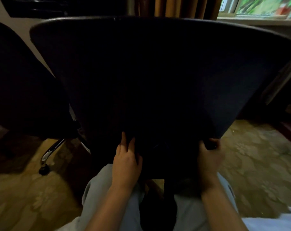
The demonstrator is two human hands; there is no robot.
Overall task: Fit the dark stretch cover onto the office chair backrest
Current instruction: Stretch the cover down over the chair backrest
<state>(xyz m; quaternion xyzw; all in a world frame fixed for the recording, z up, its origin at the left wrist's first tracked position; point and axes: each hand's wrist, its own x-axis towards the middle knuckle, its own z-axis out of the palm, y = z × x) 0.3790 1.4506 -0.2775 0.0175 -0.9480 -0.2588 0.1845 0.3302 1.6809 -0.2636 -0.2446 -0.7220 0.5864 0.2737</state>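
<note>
Dark stretch cover [158, 72]: drawn over the top and both sides of the office chair backrest, which is hidden beneath it; the fabric fills most of the view and looks smooth across the upper part.
Lower edge: runs side to side between the two hands, just above the person's knees; too dark to tell whether it has cleared the bottom of the backrest.
Left hand [126, 159]: laid against the fabric near the middle of the lower edge, fingers [124, 139] stretched mostly straight upward, pressing and not gripping.
Right hand [208, 155]: curled round the cover's lower right corner, holding it tight.
Key relation: the cover rises up and away from both hands, so any remaining pull would likely run downward, toward the person; the right hand sits at the corner, the left further inboard.
Surroundings: a second dark chair [21, 89] stands just to the left, on patterned carpet [257, 155].
</note>
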